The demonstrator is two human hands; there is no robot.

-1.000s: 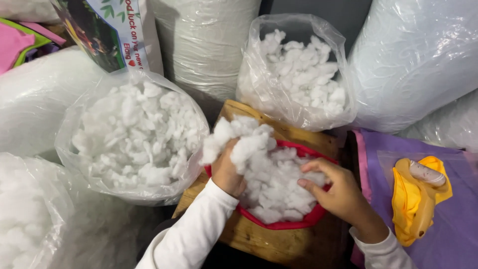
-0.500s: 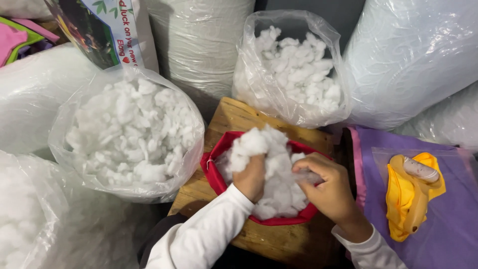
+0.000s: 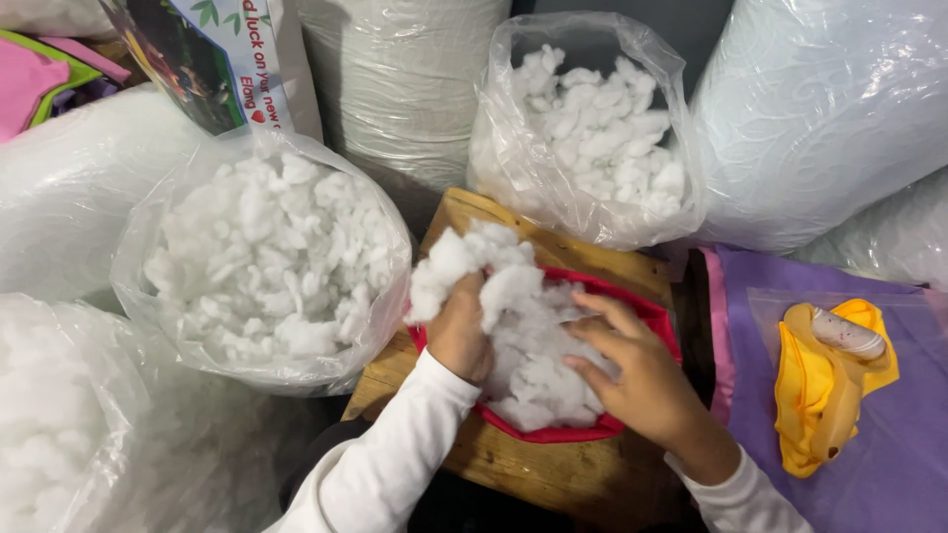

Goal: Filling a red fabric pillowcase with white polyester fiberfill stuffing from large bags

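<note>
Clear plastic bags of white stuffing [image 3: 267, 262] crowded around a small wooden tabletop [image 3: 553, 464]. On it sat a red fabric shell [image 3: 647, 314] heaped with fiberfill [image 3: 533, 336]. The left hand [image 3: 459, 331] had its fingers clenched on a tuft, while the right hand [image 3: 637, 370] pressed spread fingers into the pile.

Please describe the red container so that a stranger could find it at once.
Find the wooden board in the middle, between the clear bags of white stuffing. The red container sits on it, under both hands, heaped with stuffing. It is the only red-rimmed holder; the others are clear plastic.
</note>
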